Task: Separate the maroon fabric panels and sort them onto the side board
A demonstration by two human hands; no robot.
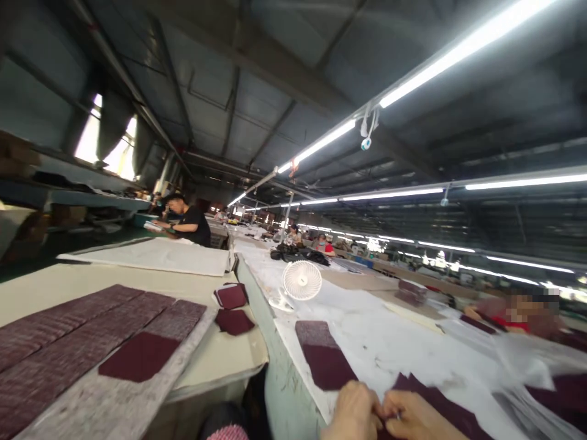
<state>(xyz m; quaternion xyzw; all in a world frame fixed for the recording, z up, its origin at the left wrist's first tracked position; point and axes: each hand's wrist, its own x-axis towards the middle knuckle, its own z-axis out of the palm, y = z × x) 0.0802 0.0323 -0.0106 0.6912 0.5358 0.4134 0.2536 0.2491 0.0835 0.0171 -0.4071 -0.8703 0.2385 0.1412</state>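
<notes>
My left hand (352, 410) and my right hand (415, 417) meet at the bottom edge of the head view, fingers closed and pinching close together. Between and below them shows a bit of maroon fabric (384, 432), mostly hidden by the fingers. A small shiny spot lies at the right fingers; I cannot tell what it is. Just beyond my left hand, a stack of maroon fabric pieces (326, 365) lies on the white-covered table (367, 330). Past my right hand lies more maroon fabric (440, 400) with jagged edges.
A white fan (301, 280) stands on the table ahead. To the left, a cream-topped table (238, 354) bears a board (123, 409) with rows of maroon pieces and two small maroon stacks (233, 322). Another person (190, 223) works at far left, another (527, 318) at right.
</notes>
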